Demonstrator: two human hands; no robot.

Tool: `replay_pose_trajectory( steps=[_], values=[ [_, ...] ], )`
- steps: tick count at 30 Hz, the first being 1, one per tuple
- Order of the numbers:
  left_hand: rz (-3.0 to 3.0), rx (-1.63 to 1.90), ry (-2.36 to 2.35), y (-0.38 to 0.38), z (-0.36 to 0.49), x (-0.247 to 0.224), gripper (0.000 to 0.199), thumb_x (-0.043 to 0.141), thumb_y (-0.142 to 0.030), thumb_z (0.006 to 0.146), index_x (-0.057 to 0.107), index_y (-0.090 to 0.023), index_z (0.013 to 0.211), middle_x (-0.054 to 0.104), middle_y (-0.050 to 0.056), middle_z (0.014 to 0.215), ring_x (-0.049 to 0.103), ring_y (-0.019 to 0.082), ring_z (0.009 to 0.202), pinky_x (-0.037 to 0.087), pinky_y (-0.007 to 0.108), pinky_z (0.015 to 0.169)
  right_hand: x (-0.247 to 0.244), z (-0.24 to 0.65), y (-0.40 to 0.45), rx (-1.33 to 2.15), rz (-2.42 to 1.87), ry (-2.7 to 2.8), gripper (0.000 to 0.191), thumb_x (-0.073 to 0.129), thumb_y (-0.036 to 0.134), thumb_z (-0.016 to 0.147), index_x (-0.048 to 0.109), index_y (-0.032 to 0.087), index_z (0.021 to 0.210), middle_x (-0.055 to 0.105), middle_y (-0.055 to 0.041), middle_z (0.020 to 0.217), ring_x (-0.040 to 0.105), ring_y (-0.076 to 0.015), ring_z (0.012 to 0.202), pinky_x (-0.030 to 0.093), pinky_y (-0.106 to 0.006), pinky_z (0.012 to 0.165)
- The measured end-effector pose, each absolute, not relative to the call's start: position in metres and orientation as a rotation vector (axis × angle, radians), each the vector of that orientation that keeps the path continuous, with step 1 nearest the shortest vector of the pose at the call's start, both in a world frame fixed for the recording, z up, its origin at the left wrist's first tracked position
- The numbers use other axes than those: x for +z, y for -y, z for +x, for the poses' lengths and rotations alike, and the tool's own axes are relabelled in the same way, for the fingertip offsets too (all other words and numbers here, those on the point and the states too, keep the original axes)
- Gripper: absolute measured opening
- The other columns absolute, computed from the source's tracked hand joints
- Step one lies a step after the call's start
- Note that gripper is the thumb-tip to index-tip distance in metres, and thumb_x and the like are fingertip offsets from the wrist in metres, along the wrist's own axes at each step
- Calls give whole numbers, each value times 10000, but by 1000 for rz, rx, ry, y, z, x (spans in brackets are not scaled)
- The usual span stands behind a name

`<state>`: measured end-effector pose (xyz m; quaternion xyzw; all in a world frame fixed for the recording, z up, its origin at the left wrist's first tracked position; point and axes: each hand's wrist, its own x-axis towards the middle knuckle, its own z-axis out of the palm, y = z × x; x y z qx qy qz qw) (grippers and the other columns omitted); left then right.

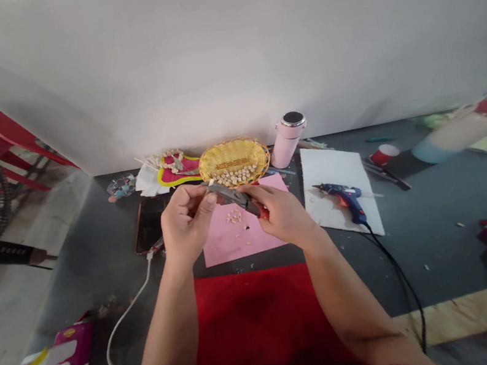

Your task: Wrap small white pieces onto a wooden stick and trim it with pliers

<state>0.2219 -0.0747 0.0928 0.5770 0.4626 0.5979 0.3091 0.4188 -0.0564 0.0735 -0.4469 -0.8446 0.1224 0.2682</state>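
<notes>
Taking the yellow wicker basket [234,160] as the landmark: it sits on the dark bench [430,238] against the white partition, and a heap of small pale pieces [237,176] lies along its near side. Just in front of it both hands meet. The right hand [282,213] is clenched around the red grips of a pair of grey cutters [237,196], whose blades angle up toward the basket's near rim. The left hand [184,220] has its fingers [209,199] pinched together at the blade tips; whatever is held there is too small to make out.

Under the hands, nearer than the basket, lies a pink sheet [230,244] with a few pale bits scattered on it, and nearer still a red cloth [258,323]. Left of the basket rest a pink and yellow decorated piece [175,170] and a dark phone [150,223] with a white cable [126,320] trailing from it. Right of the basket stands a pink flask [287,139], then a white sheet [339,182] bearing a blue glue gun [344,198] with its black cord. Farther right lies a small red cup [383,154].
</notes>
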Motion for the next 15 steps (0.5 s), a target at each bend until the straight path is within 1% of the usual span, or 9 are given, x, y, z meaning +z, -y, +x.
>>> replay_pose_trajectory(
  steps=[2, 3, 5, 8, 10, 13, 15],
  values=[
    [1555, 1621, -1261, 74, 222, 91, 127, 655, -270, 831, 588, -167, 860, 702, 32, 744, 624, 102, 616, 502, 204, 585, 76, 419, 58, 303, -1220, 2284, 582, 469, 31, 750, 466, 244, 1291, 623, -76, 1193, 608, -235, 1030, 510, -366, 836],
    [1557, 1644, -1280, 74, 222, 90, 116, 649, -264, 833, 587, -168, 857, 699, 31, 743, 638, 110, 639, 507, 208, 596, 77, 419, 58, 295, -1218, 2285, 573, 464, 34, 761, 461, 241, 1295, 618, -81, 1203, 599, -239, 1051, 507, -376, 854],
    [1555, 1658, -1302, 75, 221, 88, 106, 633, -265, 843, 590, -169, 855, 689, 29, 728, 635, 114, 633, 492, 205, 567, 78, 418, 59, 303, -1188, 2294, 568, 453, 34, 776, 446, 231, 1308, 608, -91, 1215, 580, -240, 1088, 496, -395, 894],
    [1545, 1624, -1281, 77, 219, 88, 128, 628, -291, 851, 595, -168, 832, 657, 12, 667, 527, 75, 504, 395, 183, 453, 78, 418, 59, 336, -1125, 2309, 589, 447, 37, 784, 411, 225, 1341, 597, -96, 1225, 556, -239, 1124, 479, -416, 935],
    [1504, 1596, -1236, 78, 217, 90, 154, 641, -309, 846, 589, -167, 816, 650, 6, 648, 438, 52, 449, 330, 176, 411, 77, 419, 58, 339, -1099, 2311, 599, 448, 41, 788, 401, 233, 1354, 595, -92, 1228, 549, -240, 1133, 474, -424, 943],
    [1401, 1546, -1147, 79, 216, 92, 187, 677, -319, 822, 572, -164, 816, 680, 24, 680, 380, 38, 429, 300, 174, 399, 78, 419, 58, 332, -1098, 2297, 589, 459, 46, 783, 431, 232, 1342, 601, -87, 1227, 560, -236, 1121, 479, -409, 935],
    [1346, 1533, -1106, 79, 215, 93, 201, 690, -321, 812, 567, -163, 819, 693, 34, 696, 367, 35, 420, 297, 175, 395, 78, 417, 60, 331, -1121, 2277, 585, 484, 58, 768, 459, 227, 1327, 616, -84, 1202, 591, -229, 1066, 498, -382, 897]
  ],
)
